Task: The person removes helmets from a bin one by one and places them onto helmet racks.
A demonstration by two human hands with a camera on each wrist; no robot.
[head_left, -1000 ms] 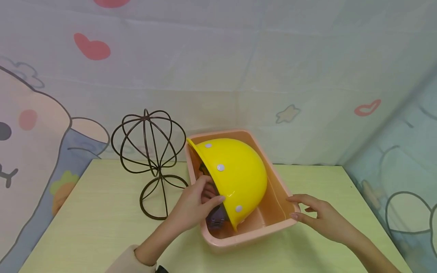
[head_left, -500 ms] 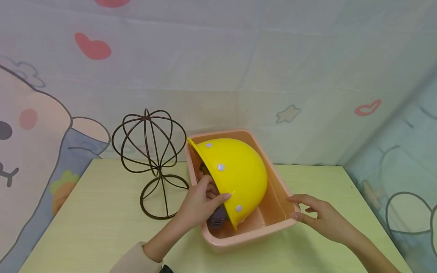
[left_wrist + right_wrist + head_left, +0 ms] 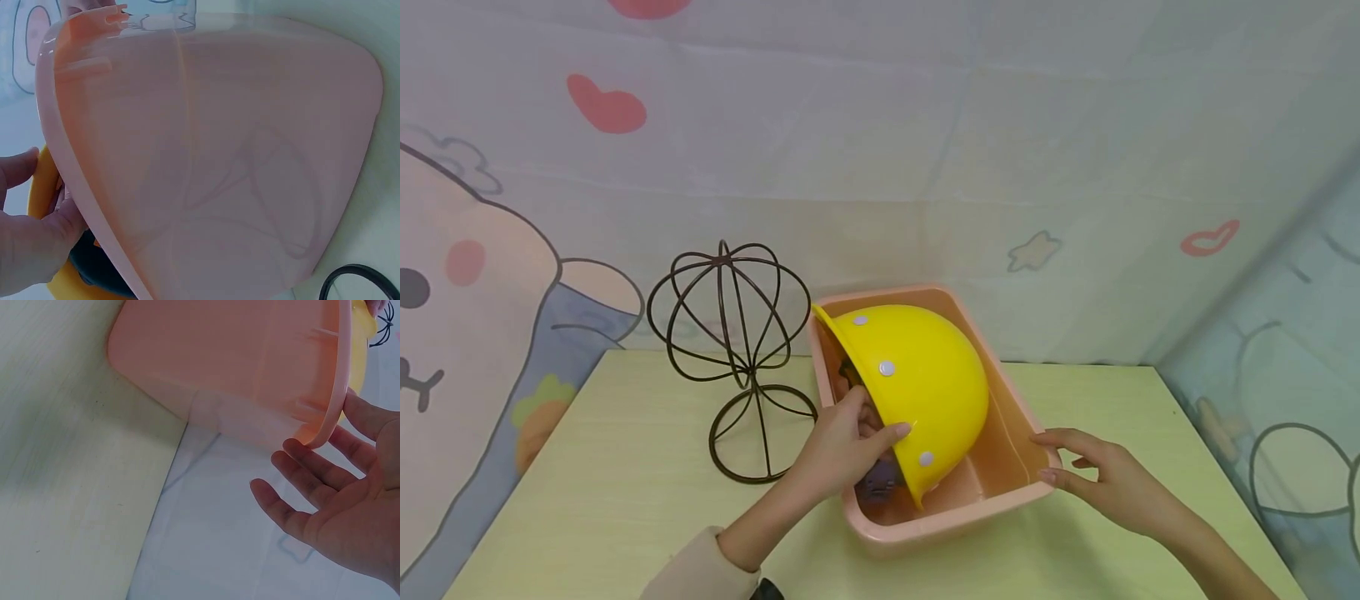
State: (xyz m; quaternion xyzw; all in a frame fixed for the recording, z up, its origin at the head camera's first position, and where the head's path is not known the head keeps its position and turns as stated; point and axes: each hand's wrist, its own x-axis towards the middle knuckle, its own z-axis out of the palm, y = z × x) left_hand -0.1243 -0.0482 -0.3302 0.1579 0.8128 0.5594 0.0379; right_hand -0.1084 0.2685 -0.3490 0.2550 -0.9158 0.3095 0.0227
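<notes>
A yellow helmet [image 3: 925, 375] with pale round studs lies on its side in a pink plastic basin [image 3: 940, 522], its opening facing left. My left hand [image 3: 842, 446] grips the helmet's brim, thumb on the outer shell and fingers inside the opening. In the left wrist view, that hand [image 3: 37, 244] shows beside the basin's rim with the yellow brim between thumb and fingers. My right hand [image 3: 1108, 479] pinches the basin's right near corner. From the right wrist view, the thumb and index finger of this hand [image 3: 350, 487] hold the rim while the other fingers spread loosely below.
Left of the basin stands a dark wire rack [image 3: 751, 371] with a globe-shaped top and ring base. A dark purple item [image 3: 878, 482] lies in the basin under the helmet's brim. Behind the pale wooden table [image 3: 625, 467] hangs a printed cloth [image 3: 880, 167].
My left hand has shifted slightly right along the brim, its thumb reaching further onto the shell. Helmet, basin and right hand stay where they were.
</notes>
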